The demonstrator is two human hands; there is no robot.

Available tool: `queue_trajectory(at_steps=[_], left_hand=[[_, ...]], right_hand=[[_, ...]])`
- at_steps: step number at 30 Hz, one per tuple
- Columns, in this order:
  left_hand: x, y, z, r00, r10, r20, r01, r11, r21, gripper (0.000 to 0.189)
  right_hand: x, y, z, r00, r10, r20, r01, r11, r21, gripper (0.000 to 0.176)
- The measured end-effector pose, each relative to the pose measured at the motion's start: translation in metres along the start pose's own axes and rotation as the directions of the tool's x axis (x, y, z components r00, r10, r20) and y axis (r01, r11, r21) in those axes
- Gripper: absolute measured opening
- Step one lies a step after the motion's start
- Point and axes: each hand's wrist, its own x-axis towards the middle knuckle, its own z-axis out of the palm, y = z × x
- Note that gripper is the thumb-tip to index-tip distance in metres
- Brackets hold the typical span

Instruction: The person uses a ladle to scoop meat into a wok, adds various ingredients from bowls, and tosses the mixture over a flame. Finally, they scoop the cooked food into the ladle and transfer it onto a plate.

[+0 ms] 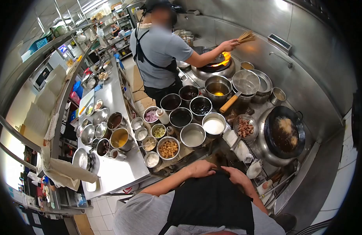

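Note:
My left hand (202, 169) and my right hand (234, 175) are close together at the front of my black apron (210, 197). The fingers of both curl in at the apron's far edge and seem to grip its cloth; the fingertips are partly hidden. Just beyond my left hand are a pot of browned cubes (168, 149) and a pot of cloudy liquid (193, 135). A white cloth (254, 169) lies to the right of my right hand. Farther right, food fries in dark oil in a wok (284, 131).
Another person (159, 55) stands at a flaming burner, holding a bamboo brush (246, 37). A strainer (246, 82) rests over a pot, and a perforated ladle of meat pieces (245, 127) lies beside the wok. Pots and bowls crowd the steel counter (128, 170) at left.

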Motion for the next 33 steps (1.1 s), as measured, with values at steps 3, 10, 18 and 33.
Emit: queue_trajectory(at_steps=[3,10,18,33], left_hand=[[0.002,0.001,0.001,1.000,-0.005,0.020,0.005,1.000,0.003,0.043],[0.009,0.001,0.006,0.999,0.032,0.015,-0.031,0.999,-0.026,0.040],[0.001,-0.004,0.002,1.000,0.003,0.023,-0.003,1.000,-0.015,0.039],[-0.048,-0.006,-0.005,0.982,-0.149,-0.115,0.134,0.982,-0.132,0.041]], right_hand=[[0.000,0.003,0.002,1.000,0.012,-0.009,-0.012,1.000,0.012,0.071],[-0.003,0.001,0.003,0.998,0.027,-0.064,-0.025,0.999,0.024,0.070],[-0.007,0.023,-0.016,0.996,-0.017,0.088,-0.078,0.324,0.943,0.061],[0.116,0.192,0.021,0.785,0.620,0.008,0.172,-0.230,0.958,0.059]])
